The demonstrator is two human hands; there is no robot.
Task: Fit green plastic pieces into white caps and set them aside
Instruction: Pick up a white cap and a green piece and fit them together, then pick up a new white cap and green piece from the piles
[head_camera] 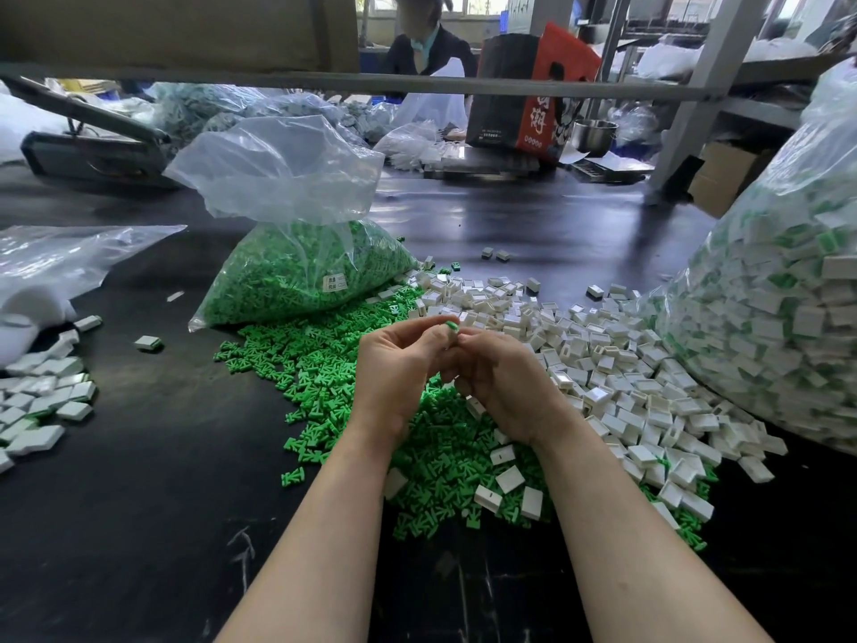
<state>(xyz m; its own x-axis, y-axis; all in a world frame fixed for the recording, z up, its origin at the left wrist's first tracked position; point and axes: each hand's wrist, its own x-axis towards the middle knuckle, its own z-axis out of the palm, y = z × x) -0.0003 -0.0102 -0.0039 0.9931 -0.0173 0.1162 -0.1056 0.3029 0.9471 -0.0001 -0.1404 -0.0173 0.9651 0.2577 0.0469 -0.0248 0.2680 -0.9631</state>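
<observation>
My left hand (394,373) and my right hand (505,387) meet above the middle of the table, fingers curled together. A green plastic piece (452,325) shows at the fingertips, pinched between both hands. Whatever else the fingers hold is hidden. Under the hands lies a heap of loose green pieces (324,364). To the right spreads a heap of white caps (603,359). A small group of finished white caps (41,401) lies at the left edge.
A clear bag of green pieces (297,276) stands behind the heap. A big bag of assembled caps (788,317) fills the right side. An empty clear bag (60,257) lies at the left. A person sits across the black table (153,457), under a metal bar (417,88).
</observation>
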